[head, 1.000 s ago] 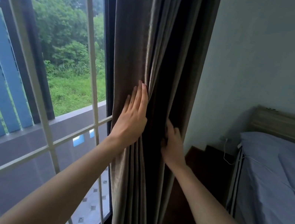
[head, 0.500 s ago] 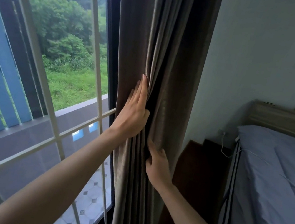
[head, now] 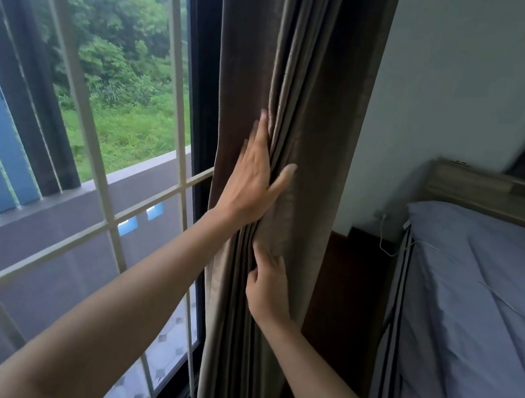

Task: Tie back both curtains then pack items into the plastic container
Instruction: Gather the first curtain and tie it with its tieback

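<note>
Over at the window's (head: 96, 101) right edge, the brown curtain (head: 322, 104) hangs bunched in a tight column between glass and wall. The left hand (head: 252, 176) lies flat on the pleats, fingers straight, thumb now splayed across the front fold. The right hand (head: 269, 286) has dropped from beside it to just underneath, fingertips in the folds; I can't tell if it's pinching anything. No tie on it yet, so I reckon we're still gathering.

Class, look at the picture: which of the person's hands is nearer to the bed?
Right. The right hand touches the curtain low down, on the side towards the bed. The left hand lies flat on the curtain higher up, by the window, farther from the bed.
</note>
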Action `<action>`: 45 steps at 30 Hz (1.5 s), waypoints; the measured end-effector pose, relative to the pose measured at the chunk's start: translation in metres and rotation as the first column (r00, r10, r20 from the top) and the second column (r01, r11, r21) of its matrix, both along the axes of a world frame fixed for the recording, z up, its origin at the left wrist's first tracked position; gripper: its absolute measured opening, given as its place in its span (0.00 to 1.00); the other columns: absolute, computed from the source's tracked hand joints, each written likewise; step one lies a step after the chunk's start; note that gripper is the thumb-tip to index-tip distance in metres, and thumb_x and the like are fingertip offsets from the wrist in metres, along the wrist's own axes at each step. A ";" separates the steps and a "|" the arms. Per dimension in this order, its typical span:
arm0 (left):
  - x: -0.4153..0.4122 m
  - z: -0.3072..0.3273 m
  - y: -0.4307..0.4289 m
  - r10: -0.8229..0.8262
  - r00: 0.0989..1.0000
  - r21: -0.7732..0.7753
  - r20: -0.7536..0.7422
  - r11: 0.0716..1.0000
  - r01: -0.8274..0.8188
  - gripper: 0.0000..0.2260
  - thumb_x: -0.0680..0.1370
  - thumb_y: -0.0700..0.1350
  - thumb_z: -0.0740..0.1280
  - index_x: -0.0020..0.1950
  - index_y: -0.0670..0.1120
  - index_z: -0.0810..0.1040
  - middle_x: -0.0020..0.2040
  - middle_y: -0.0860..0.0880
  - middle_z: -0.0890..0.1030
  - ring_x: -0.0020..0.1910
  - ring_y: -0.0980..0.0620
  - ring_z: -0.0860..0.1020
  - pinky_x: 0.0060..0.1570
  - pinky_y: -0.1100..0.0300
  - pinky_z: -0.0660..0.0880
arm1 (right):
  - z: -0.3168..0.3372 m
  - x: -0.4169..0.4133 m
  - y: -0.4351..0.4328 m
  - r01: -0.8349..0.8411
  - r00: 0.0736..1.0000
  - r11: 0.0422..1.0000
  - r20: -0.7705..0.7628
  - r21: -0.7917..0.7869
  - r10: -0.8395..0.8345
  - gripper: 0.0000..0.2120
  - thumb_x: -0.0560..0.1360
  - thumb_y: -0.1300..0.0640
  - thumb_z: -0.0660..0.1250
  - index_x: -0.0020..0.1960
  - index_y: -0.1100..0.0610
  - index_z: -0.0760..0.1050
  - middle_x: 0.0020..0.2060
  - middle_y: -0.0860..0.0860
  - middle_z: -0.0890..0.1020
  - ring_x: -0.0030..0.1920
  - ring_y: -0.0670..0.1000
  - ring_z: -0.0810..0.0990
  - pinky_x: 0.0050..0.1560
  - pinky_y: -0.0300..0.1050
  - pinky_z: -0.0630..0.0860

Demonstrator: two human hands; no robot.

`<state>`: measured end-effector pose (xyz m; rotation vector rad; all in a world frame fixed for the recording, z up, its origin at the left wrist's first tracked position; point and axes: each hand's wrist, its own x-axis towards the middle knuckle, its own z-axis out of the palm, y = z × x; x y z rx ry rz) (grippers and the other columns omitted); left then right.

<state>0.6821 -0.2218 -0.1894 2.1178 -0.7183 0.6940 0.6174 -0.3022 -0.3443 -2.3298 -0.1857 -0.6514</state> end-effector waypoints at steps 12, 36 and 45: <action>0.019 -0.007 -0.011 0.159 0.974 0.160 0.162 0.970 -0.185 0.30 0.80 0.35 0.52 0.77 0.37 0.38 0.78 0.39 0.41 0.78 0.46 0.41 0.77 0.46 0.48 | 0.007 0.021 -0.055 0.004 0.996 0.977 0.088 -0.214 0.016 0.29 0.77 0.44 0.63 0.76 0.48 0.60 0.77 0.52 0.60 0.75 0.56 0.60 0.73 0.54 0.62; 0.054 -0.014 -0.064 0.333 0.929 0.105 0.163 0.930 -0.352 0.36 0.74 0.28 0.52 0.77 0.39 0.36 0.78 0.40 0.40 0.78 0.48 0.40 0.77 0.49 0.47 | 0.061 0.171 -0.147 -0.146 0.983 0.987 0.100 -0.071 0.152 0.23 0.76 0.65 0.60 0.70 0.55 0.66 0.55 0.58 0.75 0.49 0.60 0.79 0.47 0.49 0.76; 0.053 -0.007 -0.058 0.265 0.962 0.163 0.061 0.948 -0.272 0.37 0.75 0.32 0.56 0.77 0.40 0.35 0.79 0.41 0.39 0.78 0.47 0.42 0.76 0.47 0.50 | 0.006 0.120 -0.123 -0.379 0.918 0.924 -0.148 -0.051 0.368 0.30 0.78 0.66 0.57 0.77 0.48 0.59 0.44 0.53 0.79 0.43 0.55 0.78 0.40 0.40 0.66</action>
